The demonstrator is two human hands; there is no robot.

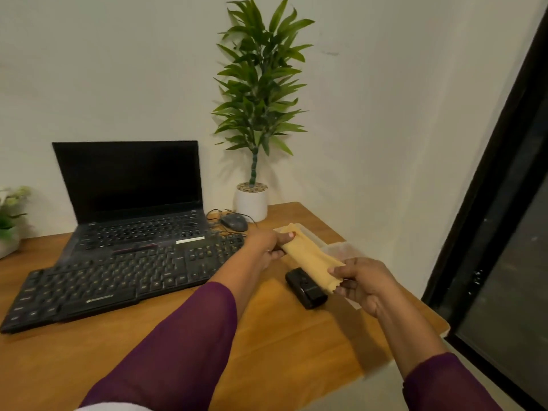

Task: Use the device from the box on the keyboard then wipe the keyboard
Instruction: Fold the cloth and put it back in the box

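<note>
Spanning the gap between both hands, a yellow cloth (308, 256) is held just above the table (281, 336), off the right end of the keyboard (118, 280). Its far end is gripped by the left hand (267, 244), thumb on top and fingers curled beneath; its near end is pinched by the right hand (364, 283) between thumb and fingertips. A small black device (307, 287) lies on the table just under the cloth, between the keyboard and the right hand. A pale see-through box (341, 249) is partly hidden behind the cloth.

The cloth is judged to be soft, light and limp: it will sag wherever it is not supported, and a loose corner could be caught between keys. It would best be gathered or folded into a pad and pressed down with flat fingers from above, rather than dragged by one end.

The keyboard looks light and rigid, its front end resting on the laptop (133, 203), so it may shift or rock under a firm stroke; its near edge could be steadied by the free hand. The device appears hard and glossy, perhaps slippery, and would be taken by its long sides.
</note>
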